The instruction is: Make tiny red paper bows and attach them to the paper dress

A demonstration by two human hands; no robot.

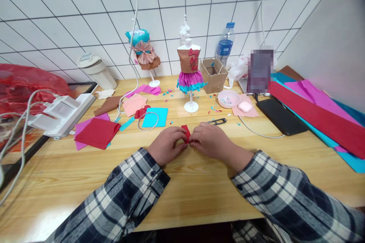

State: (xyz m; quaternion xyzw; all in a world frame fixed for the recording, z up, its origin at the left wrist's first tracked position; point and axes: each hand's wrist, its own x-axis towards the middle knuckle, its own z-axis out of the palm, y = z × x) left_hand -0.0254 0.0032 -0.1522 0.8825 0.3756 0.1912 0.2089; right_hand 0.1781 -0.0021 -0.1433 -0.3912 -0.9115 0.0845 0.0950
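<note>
Between my hands, low over the wooden table (199, 197), is a small red crepe paper piece (186, 133). My left hand (167, 144) pinches its left side with thumb and fingers. On its right edge, my right hand (212, 141) closes with bent fingers; the fingertips partly cover the paper. Just beyond my right hand lie small black thread snips (218, 121). Past my left hand are a blue paper square (159, 117) and a thin metal ring (148, 121). Behind them stands a small dress form (189, 60) with a brown top, red bows and a purple and blue skirt.
A second decorated dress form (145, 51), a cardboard box (213, 76) and a water bottle (226, 43) stand by the wall. Left are red paper (97, 133) and a power strip (68, 114). Right are a pink bowl (229, 99), a black phone (281, 115) and long paper strips (319, 117).
</note>
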